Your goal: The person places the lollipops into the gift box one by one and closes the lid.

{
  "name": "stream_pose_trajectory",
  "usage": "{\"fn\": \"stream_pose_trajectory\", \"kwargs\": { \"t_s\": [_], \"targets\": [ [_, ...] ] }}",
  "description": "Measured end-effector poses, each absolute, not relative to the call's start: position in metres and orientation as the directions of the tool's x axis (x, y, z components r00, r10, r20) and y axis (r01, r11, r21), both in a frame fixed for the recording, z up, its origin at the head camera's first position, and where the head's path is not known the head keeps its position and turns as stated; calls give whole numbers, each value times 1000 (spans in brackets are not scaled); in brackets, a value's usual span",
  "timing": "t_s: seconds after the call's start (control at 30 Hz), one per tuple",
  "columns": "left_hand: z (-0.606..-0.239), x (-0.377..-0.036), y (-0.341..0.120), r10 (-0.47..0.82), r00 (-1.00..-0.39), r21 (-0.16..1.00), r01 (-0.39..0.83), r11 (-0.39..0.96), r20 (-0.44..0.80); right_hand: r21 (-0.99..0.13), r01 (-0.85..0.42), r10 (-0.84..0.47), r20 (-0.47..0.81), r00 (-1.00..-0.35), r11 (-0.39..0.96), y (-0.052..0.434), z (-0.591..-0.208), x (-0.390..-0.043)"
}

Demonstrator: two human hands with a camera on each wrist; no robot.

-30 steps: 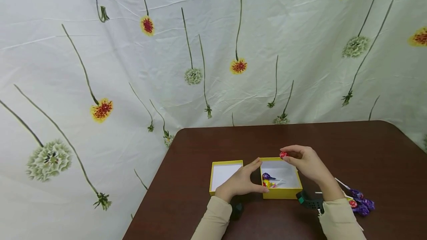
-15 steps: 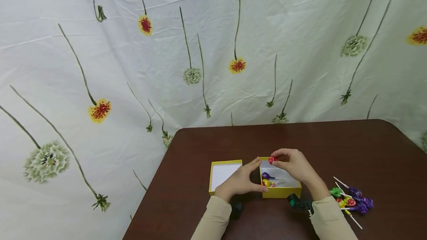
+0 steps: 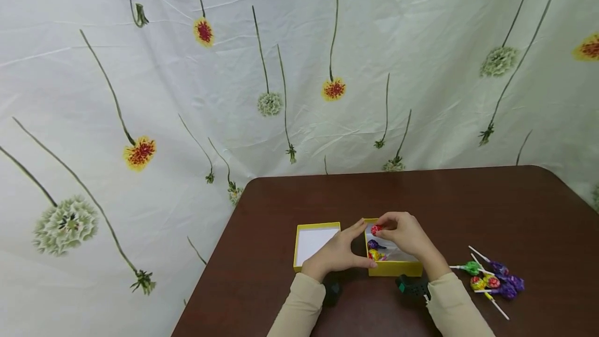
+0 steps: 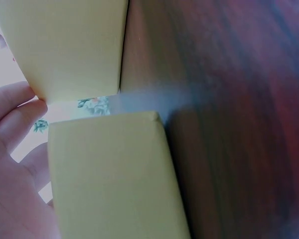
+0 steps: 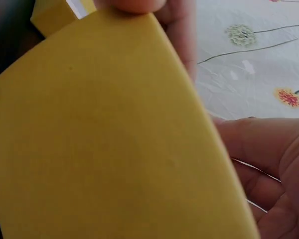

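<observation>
Two lollipops point(image 3: 376, 251) already lie in the yellow box point(image 3: 394, 269), a red one point(image 3: 376, 230) is pinched in the right hand point(image 3: 403, 234) just over it, the left hand point(image 3: 338, 255) grips the box's wall, and several more point(image 3: 491, 281) wait on the tabletop point(image 3: 468, 207).

The head view looks forward and down over the bench point(image 3: 468, 207) from some way back, while both wrist views sit very close against the yellow box point(image 3: 394, 268) point(image 4: 109, 174) point(image 5: 104, 139) they share.
</observation>
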State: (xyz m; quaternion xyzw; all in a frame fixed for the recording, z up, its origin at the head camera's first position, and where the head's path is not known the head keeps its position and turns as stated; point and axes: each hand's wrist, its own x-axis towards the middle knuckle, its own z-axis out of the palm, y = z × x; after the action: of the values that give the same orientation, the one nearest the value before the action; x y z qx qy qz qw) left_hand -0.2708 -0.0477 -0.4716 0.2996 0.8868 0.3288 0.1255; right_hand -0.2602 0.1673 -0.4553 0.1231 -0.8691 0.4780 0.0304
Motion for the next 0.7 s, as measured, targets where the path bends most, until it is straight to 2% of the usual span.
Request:
{"fn": "stream_pose_trajectory", "kwargs": {
  "t_s": [0.37,0.53,0.7],
  "targets": [
    [-476,-270,-47,619,-785,649,465,602,-12,-821,-232,-180,160,-971,521,159,-467,-264],
    [-474,-271,-47,623,-782,648,469,600,-11,-850,-176,-143,120,-982,496,155,-468,-265],
    [-472,-272,-48,624,-781,647,473,598,-6,-839,-140,-97,105,-990,526,151,-468,-268]
  ]
}}
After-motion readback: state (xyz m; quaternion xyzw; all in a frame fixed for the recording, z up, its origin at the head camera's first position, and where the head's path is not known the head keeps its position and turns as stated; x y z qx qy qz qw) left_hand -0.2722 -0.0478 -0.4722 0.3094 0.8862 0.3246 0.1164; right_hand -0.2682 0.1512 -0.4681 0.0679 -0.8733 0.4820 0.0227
